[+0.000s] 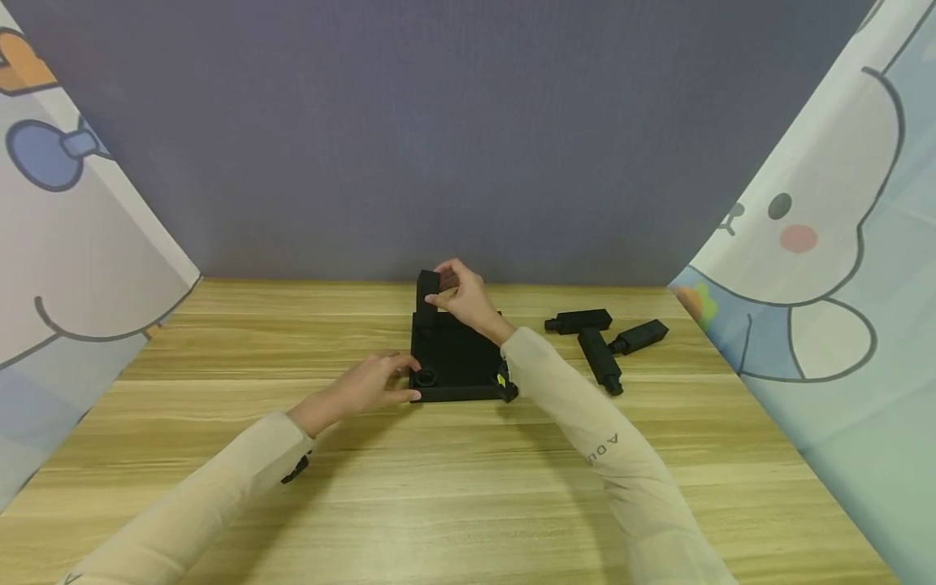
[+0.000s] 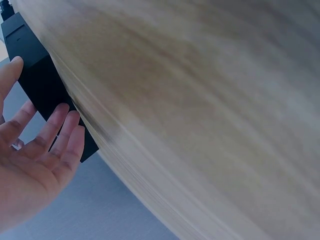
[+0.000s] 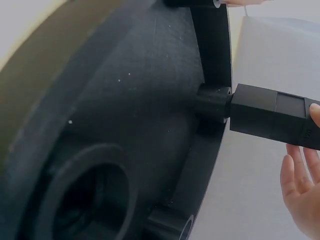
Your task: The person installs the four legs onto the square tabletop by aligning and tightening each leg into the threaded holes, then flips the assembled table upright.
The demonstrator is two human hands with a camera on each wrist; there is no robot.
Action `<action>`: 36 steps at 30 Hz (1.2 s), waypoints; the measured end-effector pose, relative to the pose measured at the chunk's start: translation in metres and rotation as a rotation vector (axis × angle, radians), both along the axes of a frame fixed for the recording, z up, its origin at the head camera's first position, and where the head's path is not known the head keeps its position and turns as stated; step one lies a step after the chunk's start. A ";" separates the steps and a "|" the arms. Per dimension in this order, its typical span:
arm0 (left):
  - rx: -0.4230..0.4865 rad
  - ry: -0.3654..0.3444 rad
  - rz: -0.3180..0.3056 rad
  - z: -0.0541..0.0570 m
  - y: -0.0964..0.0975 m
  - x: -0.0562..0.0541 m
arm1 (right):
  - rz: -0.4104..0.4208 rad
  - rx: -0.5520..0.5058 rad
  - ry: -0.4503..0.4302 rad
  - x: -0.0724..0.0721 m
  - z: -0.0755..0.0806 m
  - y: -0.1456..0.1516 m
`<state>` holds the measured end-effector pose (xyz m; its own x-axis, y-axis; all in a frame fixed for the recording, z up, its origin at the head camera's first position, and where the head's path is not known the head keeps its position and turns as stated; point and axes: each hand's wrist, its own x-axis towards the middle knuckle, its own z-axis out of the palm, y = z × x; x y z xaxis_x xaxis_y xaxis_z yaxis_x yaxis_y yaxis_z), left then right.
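A square black tabletop [image 1: 468, 355] lies with raised rims and round corner sockets facing up. My left hand [image 1: 371, 383] holds its near left corner, thumb on the front side and fingers beside the socket. In the left wrist view, the thumb and fingertips touch the black side wall [image 2: 42, 82]. My right hand [image 1: 471, 302] grips a square black leg [image 1: 427, 299] between thumb and fingers, upright over the far left corner. In the right wrist view, the leg [image 3: 257, 111] meets the round socket [image 3: 212, 102]; how deeply it sits cannot be told.
Three loose black legs [image 1: 600, 357] with narrower ends lie to the right on the wooden table [image 1: 439, 487]. A small black part with a yellow patch [image 1: 503, 382] shows at the near right corner, partly behind my right sleeve. A grey panel [image 1: 453, 146] stands behind.
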<state>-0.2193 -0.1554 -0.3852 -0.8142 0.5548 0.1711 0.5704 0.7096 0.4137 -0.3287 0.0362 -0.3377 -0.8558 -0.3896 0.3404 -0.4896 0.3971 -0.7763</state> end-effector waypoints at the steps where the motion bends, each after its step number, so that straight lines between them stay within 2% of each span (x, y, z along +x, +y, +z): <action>1: 0.000 -0.003 0.002 0.000 0.000 0.000 | -0.001 0.003 0.000 0.000 0.000 0.000; 7: -0.001 -0.007 -0.006 0.000 0.001 -0.001 | 0.035 0.042 0.017 -0.003 0.002 0.001; 13: 0.001 -0.010 -0.006 0.000 0.000 -0.001 | 0.061 0.065 -0.005 -0.003 0.004 0.002; 21: 0.008 -0.007 -0.009 0.000 -0.001 -0.001 | -0.034 0.105 0.008 -0.001 0.001 -0.001; 25: 0.007 -0.005 -0.009 0.000 -0.001 -0.001 | -0.041 0.098 -0.007 -0.001 0.001 -0.002; 36: -0.001 -0.008 -0.006 0.001 0.000 0.000 | 0.051 0.151 0.010 -0.004 0.005 0.001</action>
<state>-0.2194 -0.1550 -0.3840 -0.8124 0.5596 0.1639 0.5711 0.7069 0.4173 -0.3327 0.0369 -0.3325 -0.8304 -0.4801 0.2829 -0.5196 0.4837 -0.7043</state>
